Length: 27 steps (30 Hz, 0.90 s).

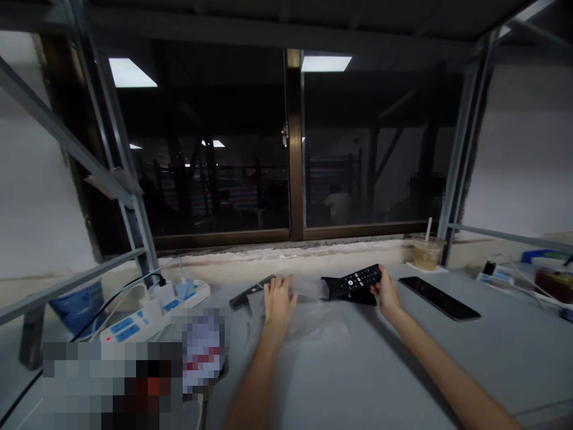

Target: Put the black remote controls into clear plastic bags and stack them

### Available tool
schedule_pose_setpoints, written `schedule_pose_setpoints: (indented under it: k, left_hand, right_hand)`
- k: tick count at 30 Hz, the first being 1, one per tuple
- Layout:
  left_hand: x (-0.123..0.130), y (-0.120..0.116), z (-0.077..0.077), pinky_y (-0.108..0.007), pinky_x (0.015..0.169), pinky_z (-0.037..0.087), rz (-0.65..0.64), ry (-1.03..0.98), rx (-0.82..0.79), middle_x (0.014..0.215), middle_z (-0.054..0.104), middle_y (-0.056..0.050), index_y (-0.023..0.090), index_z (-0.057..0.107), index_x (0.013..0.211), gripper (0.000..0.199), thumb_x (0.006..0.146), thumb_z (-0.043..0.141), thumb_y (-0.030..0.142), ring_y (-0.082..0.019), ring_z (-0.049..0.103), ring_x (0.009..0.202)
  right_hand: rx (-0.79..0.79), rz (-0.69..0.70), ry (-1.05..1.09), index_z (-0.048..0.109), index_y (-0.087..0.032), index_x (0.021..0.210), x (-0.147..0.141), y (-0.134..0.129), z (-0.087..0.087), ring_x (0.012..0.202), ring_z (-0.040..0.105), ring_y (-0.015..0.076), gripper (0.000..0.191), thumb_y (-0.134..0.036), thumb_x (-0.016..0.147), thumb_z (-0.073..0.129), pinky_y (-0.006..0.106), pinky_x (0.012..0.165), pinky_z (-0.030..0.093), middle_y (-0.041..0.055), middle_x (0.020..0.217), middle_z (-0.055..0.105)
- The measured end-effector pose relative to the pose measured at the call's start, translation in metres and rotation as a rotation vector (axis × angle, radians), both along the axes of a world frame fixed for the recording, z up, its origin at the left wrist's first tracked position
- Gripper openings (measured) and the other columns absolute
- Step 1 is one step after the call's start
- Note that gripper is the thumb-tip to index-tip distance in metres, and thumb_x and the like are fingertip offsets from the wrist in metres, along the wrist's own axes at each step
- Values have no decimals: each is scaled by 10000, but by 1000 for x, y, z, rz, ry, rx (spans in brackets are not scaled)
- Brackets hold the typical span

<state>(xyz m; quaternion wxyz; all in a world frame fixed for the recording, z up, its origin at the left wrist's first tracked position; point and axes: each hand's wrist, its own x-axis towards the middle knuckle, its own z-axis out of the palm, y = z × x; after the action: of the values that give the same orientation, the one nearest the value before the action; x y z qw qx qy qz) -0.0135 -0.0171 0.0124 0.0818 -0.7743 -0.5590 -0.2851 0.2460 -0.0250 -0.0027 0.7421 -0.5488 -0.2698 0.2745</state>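
Note:
A black remote control [358, 279] with pale buttons is held at its right end by my right hand [385, 292], its fingers closed round it. Under and beside it lies another dark object [364, 297], partly hidden. My left hand [280, 298] is over clear plastic wrapping [308, 289], slightly blurred; whether its fingers grip the plastic is unclear. Just left of that hand, a second remote [251, 291] lies on the grey table, partly covered by the plastic. More crumpled clear plastic [320, 322] spreads over the table between my hands.
To the right lie a black phone [439, 297] and, farther back, a lidded drink cup [427, 254] with a straw. A white power strip [154, 310] with plugs and cables sits at left. Metal frame posts [463, 143] rise before the window.

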Motion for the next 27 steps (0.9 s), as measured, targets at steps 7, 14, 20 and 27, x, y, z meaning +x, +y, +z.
schedule_pose_setpoints:
  k: [7, 14, 20, 27]
  left_hand:
    - [9, -17, 21, -353, 873, 312, 20, -80, 65, 994, 564, -60, 222, 620, 1037, 319, 784, 429, 252, -214, 475, 976]
    - [25, -37, 23, -409, 981, 247, -80, 121, -294, 1136, 526, -123, 171, 522, 1182, 512, 705, 484, 353, -263, 413, 1125]
    - [26, -40, 16, -450, 1024, 205, -337, 103, -543, 1250, 451, -93, 258, 417, 1272, 688, 663, 513, 564, -277, 347, 1212]
    - [32, -36, -1, -413, 1007, 259, -297, 168, -553, 1219, 490, -109, 191, 496, 1161, 552, 683, 596, 450, -268, 393, 1183]
  right_hand:
    - [-82, -45, -15, 452, -229, 791, 3, 2, -6, 382, 409, 99, 229, -445, 718, 429, 214, 365, 354, -66, 468, 396]
    - [-110, 160, -128, 556, -175, 1010, -7, -2, -2, 389, 498, 100, 348, -340, 771, 365, 209, 387, 377, -28, 550, 525]
    - [-203, 244, -225, 533, -173, 992, -9, 0, -3, 410, 555, 107, 295, -330, 766, 425, 216, 383, 403, 28, 734, 619]
    - [-290, 469, -749, 531, -190, 1015, 4, -6, -9, 399, 493, 75, 522, -388, 554, 677, 202, 342, 367, 27, 808, 632]
